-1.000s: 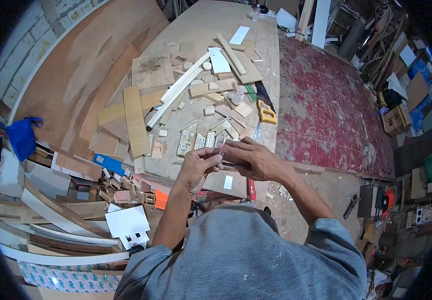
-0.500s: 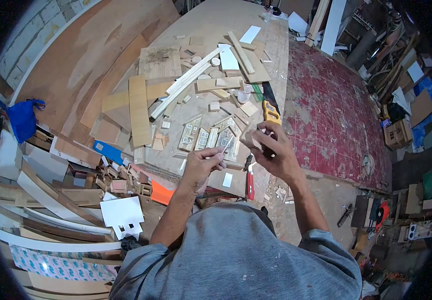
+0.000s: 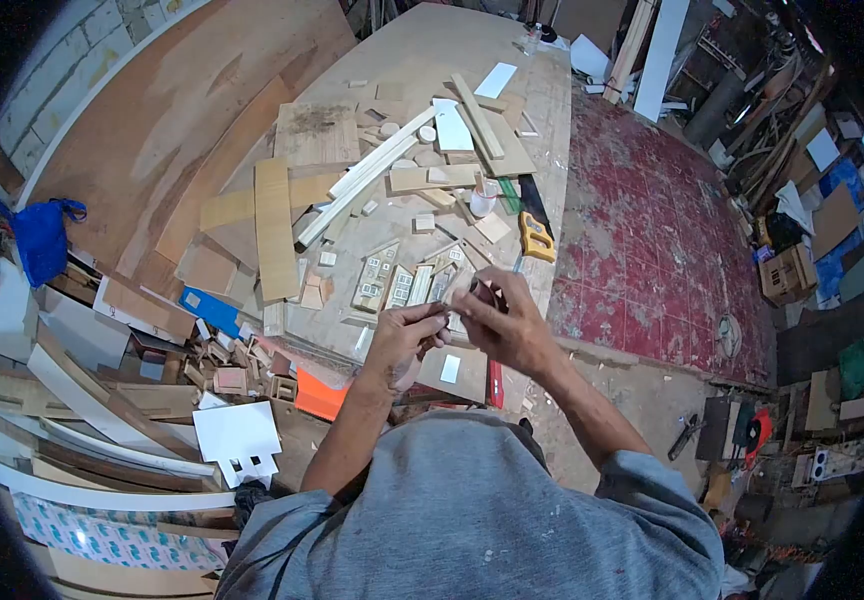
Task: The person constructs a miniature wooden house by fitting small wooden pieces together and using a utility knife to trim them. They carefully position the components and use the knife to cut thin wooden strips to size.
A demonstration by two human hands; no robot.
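My left hand [image 3: 402,342] is closed in a pinch on a small thin stick, mostly hidden by the fingers now. Right beside it, my right hand [image 3: 514,325] curls its fingers around a brownish piece [image 3: 486,291] whose kind I cannot make out. The fingertips of both hands meet or nearly meet above the bench edge. Just beyond them lie small wooden house fronts with white window frames [image 3: 376,279]. A little board with a white rectangle [image 3: 450,368] lies below the hands, beside a red-handled tool [image 3: 495,383].
A yellow-handled saw [image 3: 537,238] lies at the workbench's right edge, near a plastic cup [image 3: 483,203]. Wood strips [image 3: 367,178], boards and round blocks cover the bench [image 3: 432,40]. Offcuts [image 3: 237,375] and an orange piece [image 3: 321,394] lie at lower left. Red tiled floor [image 3: 652,250] is at right.
My right hand has moved left and inward, from apart to right up against my left hand. The left hand stays nearly in place. The view has shifted slightly.
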